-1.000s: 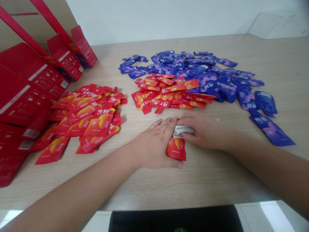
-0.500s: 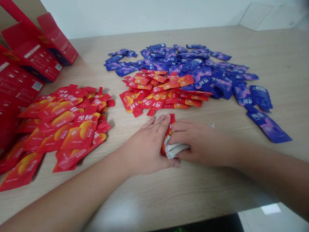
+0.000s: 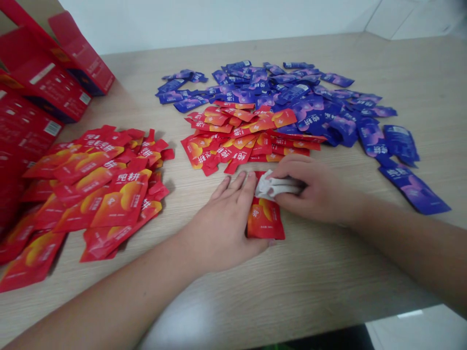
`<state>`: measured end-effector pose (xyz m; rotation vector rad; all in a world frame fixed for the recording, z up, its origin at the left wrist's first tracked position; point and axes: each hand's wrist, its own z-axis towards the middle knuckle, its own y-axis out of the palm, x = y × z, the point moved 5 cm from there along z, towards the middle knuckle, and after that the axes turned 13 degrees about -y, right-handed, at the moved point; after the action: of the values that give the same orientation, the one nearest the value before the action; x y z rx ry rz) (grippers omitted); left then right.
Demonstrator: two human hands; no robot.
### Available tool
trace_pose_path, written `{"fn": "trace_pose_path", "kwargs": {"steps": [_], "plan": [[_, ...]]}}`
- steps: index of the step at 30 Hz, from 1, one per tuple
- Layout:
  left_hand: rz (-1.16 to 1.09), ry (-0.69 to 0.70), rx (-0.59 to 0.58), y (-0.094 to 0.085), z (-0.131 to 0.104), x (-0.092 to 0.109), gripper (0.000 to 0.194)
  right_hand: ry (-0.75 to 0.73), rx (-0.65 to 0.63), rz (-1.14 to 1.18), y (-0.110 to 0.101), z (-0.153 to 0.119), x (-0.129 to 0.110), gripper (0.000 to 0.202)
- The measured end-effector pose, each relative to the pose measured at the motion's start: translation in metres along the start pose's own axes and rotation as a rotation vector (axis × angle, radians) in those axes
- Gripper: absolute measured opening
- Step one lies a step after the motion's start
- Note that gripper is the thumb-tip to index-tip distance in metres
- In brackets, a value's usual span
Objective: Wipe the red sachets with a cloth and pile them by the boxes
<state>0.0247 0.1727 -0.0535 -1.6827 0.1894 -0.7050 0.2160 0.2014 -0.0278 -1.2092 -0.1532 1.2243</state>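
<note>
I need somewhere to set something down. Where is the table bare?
Bare table lies right of the blue packets, and nearer, between the forearms. Crowded: left, by red boxes and red packets; beyond the hands, by more red packets.

We record a spread of blue packets [image 3: 310, 114], overlapping, across the rear of a wood-grain table [image 3: 314, 287]. We observe red cartons [image 3: 60, 90] at the far left, barcodes visible. We note a pale wall [image 3: 219, 24] behind and, past the near edge, bright floor [image 3: 419, 330] beside an unidentifiable dark object [image 3: 335, 341].
</note>
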Motion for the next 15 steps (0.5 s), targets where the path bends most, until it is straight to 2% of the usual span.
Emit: {"fn": "trace_pose_path", "kwargs": {"steps": [1, 3, 6, 8, 11, 15], "plan": [[-0.005, -0.004, -0.004, -0.001, 0.0, 0.0, 0.122, -0.052, -0.019, 0.127, 0.0, -0.001, -0.006, 0.018], [-0.019, -0.008, -0.016, -0.001, 0.001, 0.0, 0.12, -0.14, -0.16, 0.355, 0.006, -0.003, -0.019, 0.023], [-0.049, -0.003, -0.023, -0.002, 0.0, 0.0, 0.116, -0.114, -0.348, 0.401, 0.018, -0.005, -0.028, 0.026], [-0.064, -0.003, -0.026, -0.003, -0.001, 0.001, 0.114, -0.063, -0.361, 0.322, 0.021, -0.002, -0.028, 0.021], [-0.076, -0.019, -0.033, -0.004, -0.001, 0.003, 0.114, -0.051, -0.307, 0.23, 0.021, 0.006, -0.024, 0.014], [-0.087, -0.03, -0.028, -0.005, -0.001, 0.004, 0.115, -0.02, -0.26, 0.083, 0.018, 0.012, -0.007, 0.015]]}}
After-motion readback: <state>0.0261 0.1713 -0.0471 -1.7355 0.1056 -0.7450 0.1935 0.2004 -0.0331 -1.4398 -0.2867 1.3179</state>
